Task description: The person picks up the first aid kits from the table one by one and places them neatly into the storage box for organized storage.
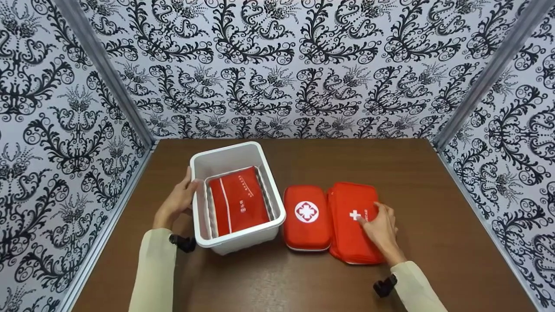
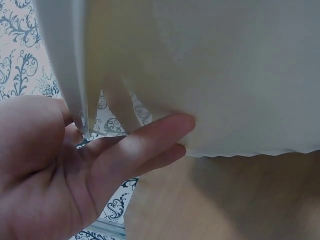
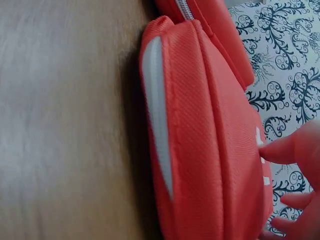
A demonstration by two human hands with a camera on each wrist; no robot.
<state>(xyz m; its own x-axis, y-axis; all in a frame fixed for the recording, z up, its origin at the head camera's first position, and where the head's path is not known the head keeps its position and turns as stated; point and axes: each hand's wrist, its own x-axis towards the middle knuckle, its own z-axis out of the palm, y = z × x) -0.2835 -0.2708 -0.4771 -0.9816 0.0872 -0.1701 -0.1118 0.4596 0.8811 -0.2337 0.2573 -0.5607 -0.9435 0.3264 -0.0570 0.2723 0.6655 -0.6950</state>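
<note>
My left hand grips the left wall of a white plastic bin, thumb over the rim and fingers along the outside. In the left wrist view, the bin's wall shows close up beside the fingers. Inside the bin lies a red pouch with a white stripe and small white lettering. My right hand holds the right side of a red first-aid pouch, its thumb on top by the white cross. The right wrist view shows this pouch's pale zipper; some fingertips are hidden there.
A red hard-shell first-aid case with a white round emblem lies between the bin and the pouch, touching or nearly touching both. Everything rests on a brown wooden table. Patterned walls enclose its back and sides.
</note>
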